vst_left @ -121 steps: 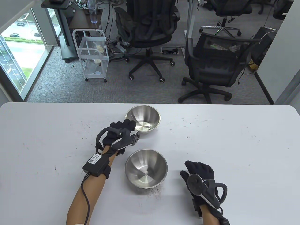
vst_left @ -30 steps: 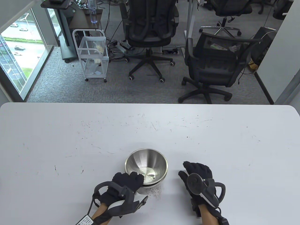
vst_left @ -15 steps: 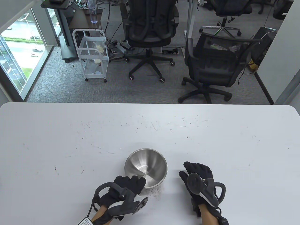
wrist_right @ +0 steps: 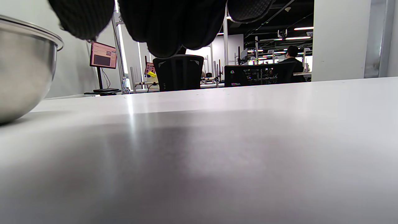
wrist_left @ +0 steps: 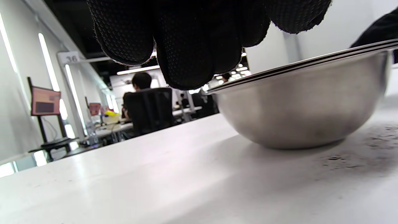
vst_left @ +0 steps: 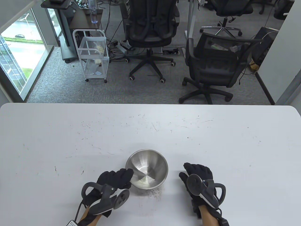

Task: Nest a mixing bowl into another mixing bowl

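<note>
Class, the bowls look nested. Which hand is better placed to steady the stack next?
Left hand: its fingers sit by the bowls' rim. The right hand rests apart on the table.

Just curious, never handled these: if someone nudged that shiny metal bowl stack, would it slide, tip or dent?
The nested bowls look like rigid steel, so denting seems unlikely. Their rounded underside meets the smooth table on a small base, so they would probably slide or rock easily.
</note>
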Action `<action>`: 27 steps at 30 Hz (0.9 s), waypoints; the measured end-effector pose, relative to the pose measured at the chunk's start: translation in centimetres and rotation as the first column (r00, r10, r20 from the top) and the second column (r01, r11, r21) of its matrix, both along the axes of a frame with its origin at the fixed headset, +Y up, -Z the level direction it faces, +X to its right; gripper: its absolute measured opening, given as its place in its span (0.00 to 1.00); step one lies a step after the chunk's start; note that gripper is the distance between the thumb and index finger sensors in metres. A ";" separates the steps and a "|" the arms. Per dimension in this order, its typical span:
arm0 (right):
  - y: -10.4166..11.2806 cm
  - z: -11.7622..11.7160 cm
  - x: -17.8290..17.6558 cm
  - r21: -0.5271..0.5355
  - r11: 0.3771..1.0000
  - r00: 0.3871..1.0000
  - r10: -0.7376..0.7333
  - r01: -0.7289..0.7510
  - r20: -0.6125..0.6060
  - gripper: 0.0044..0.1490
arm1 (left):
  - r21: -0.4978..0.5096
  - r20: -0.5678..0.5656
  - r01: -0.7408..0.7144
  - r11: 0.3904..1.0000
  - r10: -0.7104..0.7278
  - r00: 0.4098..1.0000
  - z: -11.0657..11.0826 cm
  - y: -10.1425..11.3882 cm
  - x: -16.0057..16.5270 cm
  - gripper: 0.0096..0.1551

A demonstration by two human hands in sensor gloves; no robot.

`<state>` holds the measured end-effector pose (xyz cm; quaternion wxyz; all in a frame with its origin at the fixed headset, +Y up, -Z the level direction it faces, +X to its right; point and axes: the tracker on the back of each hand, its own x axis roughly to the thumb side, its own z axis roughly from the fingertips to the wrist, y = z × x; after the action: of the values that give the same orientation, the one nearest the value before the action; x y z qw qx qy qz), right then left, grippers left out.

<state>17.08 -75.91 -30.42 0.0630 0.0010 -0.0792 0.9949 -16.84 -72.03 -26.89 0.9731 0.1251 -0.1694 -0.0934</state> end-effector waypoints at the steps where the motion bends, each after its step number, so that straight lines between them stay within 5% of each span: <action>1: 0.0 0.0 0.0 -0.001 1.000 1.000 0.000 0.000 -0.002 0.34 | 0.004 -0.016 -0.007 1.000 0.007 1.000 -0.1 -0.1 -0.5 0.33; 15: -0.1 0.0 -0.6 -0.002 1.000 1.000 0.000 0.000 -0.026 0.35 | 0.037 -0.176 -0.018 0.999 0.024 0.984 -0.5 -2.3 -4.4 0.35; 27: -0.2 0.1 -1.1 -0.009 1.000 0.999 0.012 -0.012 -0.042 0.34 | 0.028 -0.185 -0.090 0.996 0.094 0.978 0.0 -2.5 -5.3 0.36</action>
<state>15.97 -76.14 -30.36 0.0587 0.0221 -0.0732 0.9953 -22.15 -74.54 -26.90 0.9867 0.1329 -0.0711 -0.0613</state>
